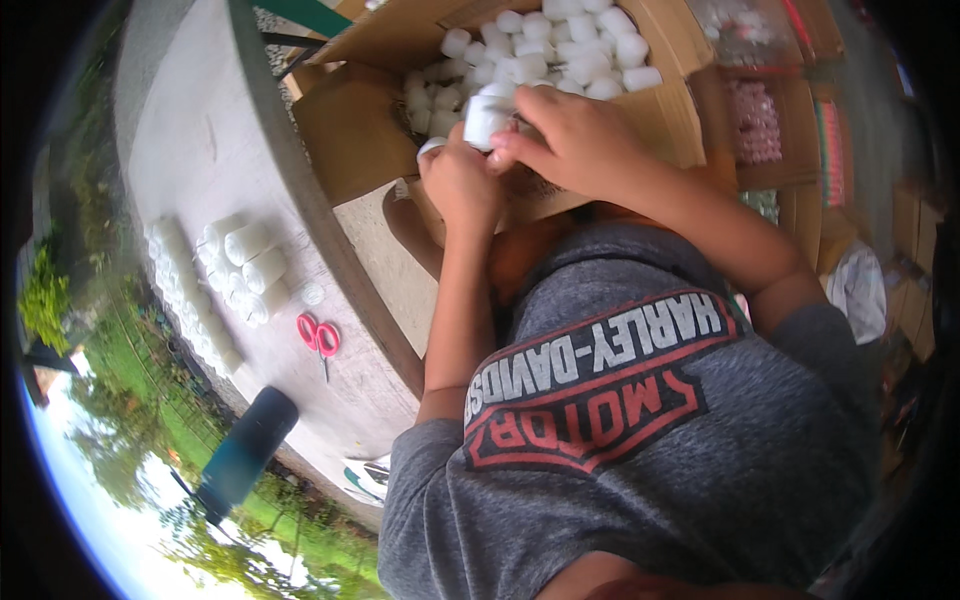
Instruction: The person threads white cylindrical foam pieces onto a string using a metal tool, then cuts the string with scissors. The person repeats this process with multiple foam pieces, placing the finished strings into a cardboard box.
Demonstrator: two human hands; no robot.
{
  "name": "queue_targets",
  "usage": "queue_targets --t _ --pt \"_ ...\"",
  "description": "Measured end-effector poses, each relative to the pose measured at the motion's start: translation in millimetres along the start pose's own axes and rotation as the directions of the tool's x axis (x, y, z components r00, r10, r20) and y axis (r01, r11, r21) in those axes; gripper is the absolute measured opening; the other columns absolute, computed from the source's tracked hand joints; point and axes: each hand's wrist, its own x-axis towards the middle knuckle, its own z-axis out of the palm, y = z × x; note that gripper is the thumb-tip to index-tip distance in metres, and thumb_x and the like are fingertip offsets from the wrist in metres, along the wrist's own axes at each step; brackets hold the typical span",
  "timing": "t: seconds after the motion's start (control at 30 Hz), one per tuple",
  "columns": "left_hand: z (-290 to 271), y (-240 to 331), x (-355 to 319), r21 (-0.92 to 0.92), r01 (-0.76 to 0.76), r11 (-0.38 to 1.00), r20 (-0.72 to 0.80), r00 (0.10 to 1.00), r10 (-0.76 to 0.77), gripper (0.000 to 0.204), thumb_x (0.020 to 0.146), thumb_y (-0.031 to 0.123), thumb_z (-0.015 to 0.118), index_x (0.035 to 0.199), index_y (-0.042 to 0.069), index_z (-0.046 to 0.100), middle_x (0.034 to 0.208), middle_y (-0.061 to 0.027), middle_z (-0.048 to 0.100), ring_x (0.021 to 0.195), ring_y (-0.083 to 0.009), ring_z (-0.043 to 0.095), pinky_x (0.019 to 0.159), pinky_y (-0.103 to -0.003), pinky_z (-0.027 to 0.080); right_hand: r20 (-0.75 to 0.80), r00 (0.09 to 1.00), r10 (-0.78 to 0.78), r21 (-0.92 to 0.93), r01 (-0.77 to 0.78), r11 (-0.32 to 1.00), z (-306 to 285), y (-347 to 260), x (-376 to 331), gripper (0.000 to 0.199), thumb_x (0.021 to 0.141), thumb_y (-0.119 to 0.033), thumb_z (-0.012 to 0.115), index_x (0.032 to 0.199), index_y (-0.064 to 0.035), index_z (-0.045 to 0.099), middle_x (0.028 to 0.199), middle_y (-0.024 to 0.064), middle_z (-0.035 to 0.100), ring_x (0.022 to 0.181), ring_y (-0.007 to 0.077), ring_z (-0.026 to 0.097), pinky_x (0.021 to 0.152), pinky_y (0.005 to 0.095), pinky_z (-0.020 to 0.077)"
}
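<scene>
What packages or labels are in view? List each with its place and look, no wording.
Open cardboard box: brown, top centre, full of white cylinders, beyond both hands.
Smaller cardboard box: brown, upper right, holding pink items.
Printed shirt emblem: grey shirt, red, white and black, lower centre.

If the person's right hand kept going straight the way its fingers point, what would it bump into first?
The right hand points leftward at the small white plastic bottle it already grips, with the left hand just beyond. Past those, probably the brown cardboard box flap, though depth is unclear.
</scene>
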Motion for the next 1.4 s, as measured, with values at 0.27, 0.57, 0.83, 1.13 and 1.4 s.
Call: queue_targets --t 0.27,0.57,0.83,1.13,1.4 --pt "-4.7 19.8 -0.3 -0.320 -0.230 0.919 -0.220 0.962 0.164 0.036 0.077 0.026 0.065 0.105 0.004 0.057 0.106 -0.0197 0.057 0.094 -0.0313 0.056 0.080 -0.039 0.043 -0.198 0.675 -0.711 -0.092 0.709 0.699 -3.1 -86.9 71.0 0.031 0.083 -0.008 0.051 0.113 -0.0132 0.056 0.111 0.0074 0.054 0.109 0.0249 0.050 0.096 0.0396 0.0404" --pt "-13.8 2.3 2.5 -0.472 0.094 0.877 0.225 0.974 0.017 0.048 0.076 0.023 0.071 0.112 0.003 0.048 0.106 -0.0179 0.059 0.099 -0.0271 0.056 0.084 -0.037 0.043 -0.227 0.514 -0.827 -0.109 0.831 0.546 140.0 -186.6 164.7 0.032 0.084 -0.016 0.049 0.114 -0.0194 0.060 0.114 0.0046 0.057 0.110 0.0253 0.051 0.104 0.0420 0.0342" --pt "8.6 14.8 10.3 -0.213 0.009 0.977 0.060 0.998 0.004 0.050 0.062 0.025 0.075 0.101 0.009 0.049 0.076 -0.0145 0.065 0.072 -0.0336 0.062 0.068 -0.041 0.045 -0.233 0.476 -0.848 -0.088 0.858 0.506 182.3 -192.2 24.5 0.018 0.076 -0.019 0.052 0.085 -0.0053 0.060 0.085 0.0044 0.055 0.089 0.0212 0.053 0.090 0.0319 0.0417" --pt "-2.0 6.1 3.1 -0.026 -0.225 0.974 0.063 0.972 0.226 0.046 0.058 0.022 0.075 0.097 0.011 0.053 0.076 -0.0088 0.064 0.072 -0.0257 0.062 0.074 -0.035 0.040 0.267 0.570 -0.777 0.007 0.805 0.593 119.3 -208.0 17.8 0.010 0.066 -0.016 0.062 0.064 -0.0070 0.065 0.081 0.0072 0.061 0.081 0.0229 0.059 0.061 0.0310 0.0460" --pt "-17.5 7.1 -9.7 -0.084 -0.233 0.969 0.034 0.971 0.237 0.039 0.061 0.019 0.070 0.097 0.010 0.057 0.083 -0.0069 0.064 0.083 -0.0245 0.061 0.075 -0.035 0.039 0.355 0.655 -0.667 0.700 0.286 0.654 25.6 -119.6 29.2 0.033 0.072 -0.020 0.066 0.099 -0.0012 0.060 0.083 0.0163 0.064 0.074 0.0284 0.064 0.061 0.0413 0.0497"
